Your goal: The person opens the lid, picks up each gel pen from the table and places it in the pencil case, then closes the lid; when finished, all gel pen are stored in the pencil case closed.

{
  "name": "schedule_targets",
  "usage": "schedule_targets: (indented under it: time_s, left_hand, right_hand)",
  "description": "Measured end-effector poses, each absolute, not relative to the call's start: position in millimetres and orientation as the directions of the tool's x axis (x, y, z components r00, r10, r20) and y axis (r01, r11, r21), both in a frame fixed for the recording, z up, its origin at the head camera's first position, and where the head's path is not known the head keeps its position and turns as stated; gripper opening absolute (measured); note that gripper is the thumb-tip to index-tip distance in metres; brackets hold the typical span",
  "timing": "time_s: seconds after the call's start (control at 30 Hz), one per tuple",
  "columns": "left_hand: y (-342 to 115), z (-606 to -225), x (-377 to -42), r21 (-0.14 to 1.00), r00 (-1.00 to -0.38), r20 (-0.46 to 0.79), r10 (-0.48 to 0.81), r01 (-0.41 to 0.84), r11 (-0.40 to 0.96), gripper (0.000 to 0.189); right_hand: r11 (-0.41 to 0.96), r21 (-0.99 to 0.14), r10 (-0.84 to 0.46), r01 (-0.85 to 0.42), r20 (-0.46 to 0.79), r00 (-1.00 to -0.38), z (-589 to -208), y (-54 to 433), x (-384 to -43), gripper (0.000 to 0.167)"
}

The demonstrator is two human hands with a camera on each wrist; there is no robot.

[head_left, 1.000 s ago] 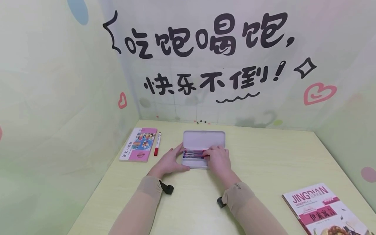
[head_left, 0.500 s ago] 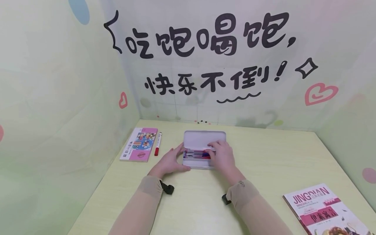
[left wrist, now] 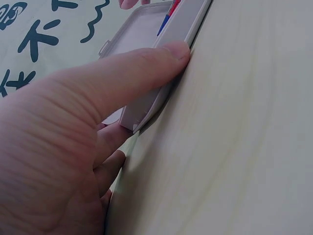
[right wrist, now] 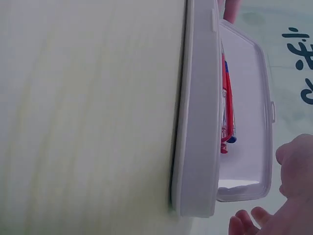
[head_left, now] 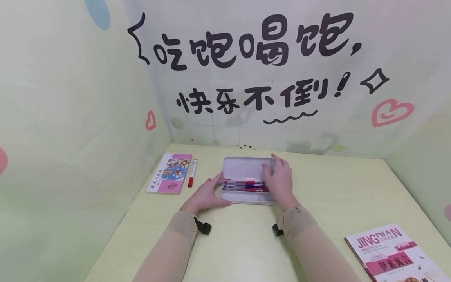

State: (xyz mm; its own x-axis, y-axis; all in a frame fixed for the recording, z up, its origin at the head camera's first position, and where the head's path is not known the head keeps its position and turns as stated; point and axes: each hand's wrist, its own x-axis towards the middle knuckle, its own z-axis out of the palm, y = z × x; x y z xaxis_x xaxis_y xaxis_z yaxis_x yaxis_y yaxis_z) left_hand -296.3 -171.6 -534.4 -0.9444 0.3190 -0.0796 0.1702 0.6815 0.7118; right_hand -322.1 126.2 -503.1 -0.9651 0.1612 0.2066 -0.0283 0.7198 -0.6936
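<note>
A pale pencil case (head_left: 239, 198) stands on the table with its lid (head_left: 243, 168) raised at the back. Red and blue pens (right wrist: 227, 107) lie inside it. My left hand (head_left: 206, 196) grips the case's left end, thumb along the front wall and fingers behind, as the left wrist view also shows. My right hand (head_left: 280, 178) is at the lid's right edge, thumb and fingers spread. In the right wrist view these fingers (right wrist: 296, 169) stand a little apart from the lid, holding nothing.
A pink and white book (head_left: 170, 173) lies at the back left, with a white marker (head_left: 192, 173) with a red cap beside it. Another book (head_left: 394, 252) lies at the front right. A printed wall (head_left: 225, 129) stands behind the table.
My right hand has let go of the pens and moved right and up to the lid's right edge. More of the pens now show. The left hand has kept its hold on the case.
</note>
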Motion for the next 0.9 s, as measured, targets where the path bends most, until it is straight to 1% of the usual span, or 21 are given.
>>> schedule_targets:
  time_s: [0.13, 0.27, 0.47, 0.6, 0.8, 0.9]
  left_hand:
    - [-169, -533, -296, 0.711, -0.943, -0.084, 0.322, 0.170, 0.683, 0.135]
    - [-167, -533, -296, 0.709, -0.945, -0.089, 0.316, 0.163, 0.686, 0.137]
    - [-166, -530, -296, 0.714, -0.946, -0.087, 0.311, 0.159, 0.682, 0.139]
    - [-167, -530, -295, 0.725, -0.945, -0.078, 0.317, 0.164, 0.669, 0.138]
    - [-169, -532, -295, 0.733, -0.946, -0.077, 0.314, 0.160, 0.661, 0.137]
    - [-170, -533, -296, 0.733, -0.946, -0.075, 0.316, 0.162, 0.660, 0.137]
  right_hand:
    - [0.659, -0.752, 0.157, -0.006, 0.146, -0.977, -501, 130, -324, 0.072]
    - [0.580, -0.814, 0.168, -0.011, 0.133, -0.977, -499, 131, -324, 0.070]
    - [0.474, -0.880, 0.245, -0.015, 0.148, -0.958, -498, 128, -322, 0.059]
    - [0.443, -0.897, 0.294, -0.011, 0.157, -0.943, -499, 125, -321, 0.051]
    - [0.400, -0.916, 0.294, 0.008, 0.121, -0.948, -498, 123, -315, 0.043]
    - [0.389, -0.921, 0.270, -0.002, 0.116, -0.956, -496, 125, -309, 0.042]
